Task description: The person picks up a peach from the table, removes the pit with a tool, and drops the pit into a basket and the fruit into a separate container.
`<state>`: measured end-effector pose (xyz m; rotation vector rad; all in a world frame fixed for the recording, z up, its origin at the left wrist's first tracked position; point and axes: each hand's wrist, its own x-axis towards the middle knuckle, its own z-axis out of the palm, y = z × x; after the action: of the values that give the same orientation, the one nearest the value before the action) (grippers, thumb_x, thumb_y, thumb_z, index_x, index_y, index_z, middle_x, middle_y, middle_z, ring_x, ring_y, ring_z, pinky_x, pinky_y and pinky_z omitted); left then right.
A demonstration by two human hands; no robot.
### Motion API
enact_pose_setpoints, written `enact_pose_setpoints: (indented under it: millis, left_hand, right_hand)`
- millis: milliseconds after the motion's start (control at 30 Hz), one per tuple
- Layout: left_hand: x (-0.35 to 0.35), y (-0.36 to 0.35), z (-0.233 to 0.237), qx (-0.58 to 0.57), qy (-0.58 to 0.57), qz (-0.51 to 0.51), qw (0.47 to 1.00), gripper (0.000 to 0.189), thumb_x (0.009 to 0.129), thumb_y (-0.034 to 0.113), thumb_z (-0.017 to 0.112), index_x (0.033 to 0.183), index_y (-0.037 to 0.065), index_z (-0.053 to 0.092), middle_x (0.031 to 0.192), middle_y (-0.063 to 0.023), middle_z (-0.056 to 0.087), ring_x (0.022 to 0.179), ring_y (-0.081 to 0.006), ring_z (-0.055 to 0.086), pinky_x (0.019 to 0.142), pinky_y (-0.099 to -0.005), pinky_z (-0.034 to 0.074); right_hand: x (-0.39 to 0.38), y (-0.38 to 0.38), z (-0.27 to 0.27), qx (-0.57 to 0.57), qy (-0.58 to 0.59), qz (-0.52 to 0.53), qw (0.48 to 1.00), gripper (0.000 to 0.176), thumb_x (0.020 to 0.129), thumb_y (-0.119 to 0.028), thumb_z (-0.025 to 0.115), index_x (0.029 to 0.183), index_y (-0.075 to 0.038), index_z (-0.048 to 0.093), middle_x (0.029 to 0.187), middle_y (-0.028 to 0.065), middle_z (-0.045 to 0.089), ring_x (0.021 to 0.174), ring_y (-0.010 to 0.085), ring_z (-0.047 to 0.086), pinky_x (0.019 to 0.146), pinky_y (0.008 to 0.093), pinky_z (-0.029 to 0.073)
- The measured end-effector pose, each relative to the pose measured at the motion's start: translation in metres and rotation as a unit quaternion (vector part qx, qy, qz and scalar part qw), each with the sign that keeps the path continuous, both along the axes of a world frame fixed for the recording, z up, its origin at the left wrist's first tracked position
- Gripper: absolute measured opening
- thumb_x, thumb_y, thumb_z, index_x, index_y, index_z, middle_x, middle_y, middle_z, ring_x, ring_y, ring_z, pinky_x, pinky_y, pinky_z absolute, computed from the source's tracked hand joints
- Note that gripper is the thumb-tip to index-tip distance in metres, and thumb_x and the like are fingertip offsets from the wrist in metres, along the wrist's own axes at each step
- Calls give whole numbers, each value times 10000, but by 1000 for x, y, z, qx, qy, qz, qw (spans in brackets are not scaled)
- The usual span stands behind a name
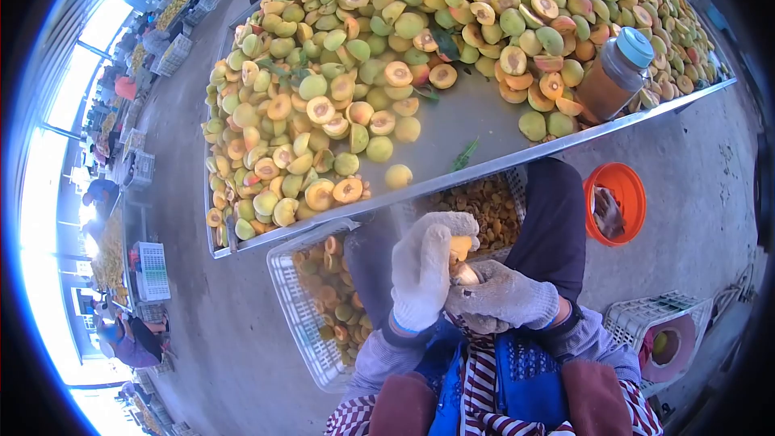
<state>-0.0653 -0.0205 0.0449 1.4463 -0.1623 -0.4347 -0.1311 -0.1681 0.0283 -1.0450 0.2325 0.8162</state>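
Observation:
Both of my hands wear greyish knitted gloves and meet above my lap. My left hand (pixel 421 270) is closed round a yellow-orange peach half (pixel 460 247), pinched near its thumb. My right hand (pixel 507 295) is closed against it from the other side. Between its fingers shows a paler piece (pixel 466 274), which could be flesh or a pit; a tool, if any, is hidden. Right behind my hands, under the table edge, stands a crate of small brownish-yellow pieces (pixel 476 206). A white crate (pixel 311 339) beside my left leg holds halved peaches.
A metal-topped table (pixel 476 121) bears a big heap of halved peaches (pixel 323 73). A blue-lidded bottle of brown liquid (pixel 617 77) stands at its near edge. An orange bucket (pixel 617 202) and another white crate (pixel 658 327) are at right. People work at tables far left.

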Motion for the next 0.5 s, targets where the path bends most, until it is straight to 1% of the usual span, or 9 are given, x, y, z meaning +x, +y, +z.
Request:
enact_pose_setpoints:
  millis: [67,200,267,300,367,400,433,467,500]
  left_hand:
    - [0,5,-7,47,-146,-44,987,413,1061,303,437,1122,-45,652,966,-140,702,836,-177,671,715,-296,533]
    - [2,3,-16,-24,-254,-48,966,442,1058,353,452,1085,-46,640,964,-151,698,801,-204,675,697,-306,538]
    - [3,6,-1,-151,78,-103,980,461,1065,383,446,1041,-42,622,973,-166,696,793,-243,685,723,-346,555]
    - [6,4,0,-151,76,-101,980,461,1065,383,446,1041,-42,622,973,-166,696,793,-243,685,723,-346,555]
    - [11,2,0,-107,91,20,990,476,1076,400,428,1010,-35,609,973,-170,696,794,-252,687,753,-371,565]
    - [17,14,-9,-114,45,29,992,478,1082,396,427,1030,-42,611,1021,-174,692,823,-248,694,776,-362,563]
    - [20,31,-2,-54,21,55,997,471,1067,401,476,1103,-46,620,1112,-177,678,854,-253,699,810,-351,563]
    - [23,58,-27,90,23,180,979,463,1056,365,518,1216,-62,602,1133,-190,678,936,-262,694,854,-342,553]
    - [31,89,-37,218,-45,184,957,402,1037,327,555,1217,-21,649,1111,-170,699,1014,-255,674,882,-332,539]
  right_hand:
    - [-9,0,-19,183,40,-18,982,243,999,-291,632,976,-52,666,615,10,577,460,67,519,381,202,333]
    - [-26,3,-58,274,30,-12,961,245,1014,-265,616,1077,-31,645,656,22,589,459,66,506,387,199,345]
    - [-31,8,-78,311,105,31,944,158,937,-132,711,1033,-28,639,743,7,605,543,68,534,410,215,384]
    - [-28,8,-67,311,104,34,944,158,937,-132,711,1033,-28,639,743,7,605,543,68,534,410,215,384]
    - [-15,3,-28,396,150,106,900,204,922,-120,724,1070,-14,632,740,13,597,562,70,541,414,215,390]
    - [-7,-7,-22,308,244,137,909,225,912,-138,739,1046,6,630,735,19,595,546,65,531,409,207,375]
    - [-9,-11,-26,308,244,140,909,225,912,-138,739,1046,6,630,735,19,595,546,65,531,409,207,375]
    - [-12,-14,-32,304,153,90,936,249,940,-162,711,1104,-2,613,749,13,585,540,72,526,419,213,364]
    - [-15,-17,-39,297,60,39,952,276,969,-186,682,1163,-10,595,763,7,574,534,79,521,428,219,354]
